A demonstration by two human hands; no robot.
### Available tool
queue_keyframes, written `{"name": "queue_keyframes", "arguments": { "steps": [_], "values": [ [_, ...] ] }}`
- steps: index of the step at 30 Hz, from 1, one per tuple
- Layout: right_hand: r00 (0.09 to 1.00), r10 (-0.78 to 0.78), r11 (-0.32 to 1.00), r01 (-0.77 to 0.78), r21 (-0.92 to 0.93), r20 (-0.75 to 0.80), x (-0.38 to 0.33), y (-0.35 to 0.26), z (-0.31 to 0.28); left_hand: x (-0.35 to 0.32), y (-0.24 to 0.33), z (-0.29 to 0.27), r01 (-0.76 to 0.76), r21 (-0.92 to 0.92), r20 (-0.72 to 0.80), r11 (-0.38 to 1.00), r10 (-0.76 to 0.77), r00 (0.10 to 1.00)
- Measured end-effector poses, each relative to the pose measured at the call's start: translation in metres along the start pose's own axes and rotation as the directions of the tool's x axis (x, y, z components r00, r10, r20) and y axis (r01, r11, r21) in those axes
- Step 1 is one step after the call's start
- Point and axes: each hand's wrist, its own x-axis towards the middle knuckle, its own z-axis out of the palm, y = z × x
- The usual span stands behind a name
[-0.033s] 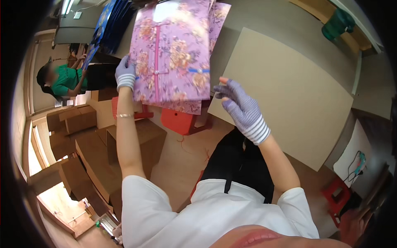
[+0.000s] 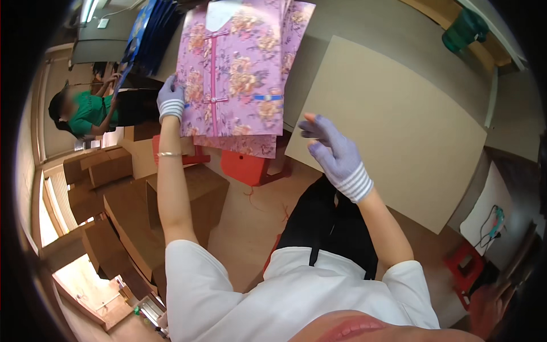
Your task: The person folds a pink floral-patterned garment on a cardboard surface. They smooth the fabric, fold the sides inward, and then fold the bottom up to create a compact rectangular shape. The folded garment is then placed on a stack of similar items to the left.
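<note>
A flat, stiff-looking pink-purple piece with a floral print [image 2: 242, 74] lies at the far middle. A pink strip with knots runs down it, a short blue band crosses its right side, and a white patch tops it. More pieces of the same print [image 2: 296, 34] show under and behind it. My left hand [image 2: 171, 97], in a lilac glove with a striped cuff, grips its left edge; some fingers are hidden behind. My right hand [image 2: 333, 145], gloved alike with bare fingertips showing, hovers open and empty over the near left side of a beige board [image 2: 393, 131].
Red stools [image 2: 245, 165] stand beneath the floral pieces. Cardboard boxes [image 2: 128, 222] fill the left side. A person in a green top [image 2: 91, 111] handles blue pieces [image 2: 139, 40] at far left. A green plastic container [image 2: 464, 31] sits at far right.
The floral piece and my left hand have shifted slightly to the left. My right hand has moved a little, staying open and apart from the piece.
</note>
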Motion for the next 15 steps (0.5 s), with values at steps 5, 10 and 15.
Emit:
{"name": "queue_keyframes", "arguments": {
  "steps": [5, 10, 15],
  "values": [
    [0.844, 0.248, 0.812, -0.449, -0.374, -0.475, -0.092, 0.093, -0.136, 0.011, -0.057, 0.012, -0.122, 0.212, -0.092, 0.970, 0.144, 0.985],
    [0.652, -0.082, 0.040, -0.754, -0.656, -0.754, -0.223, 0.118, -0.323, -0.142, 0.142, 0.053, -0.607, -0.313, -0.202, 0.731, 0.573, 0.794],
    [0.574, -0.131, -0.116, -0.818, -0.563, -0.808, -0.212, 0.131, -0.323, -0.272, 0.203, 0.169, -0.758, -0.257, 0.460, 0.600, 0.766, 0.450]
  ]
}}
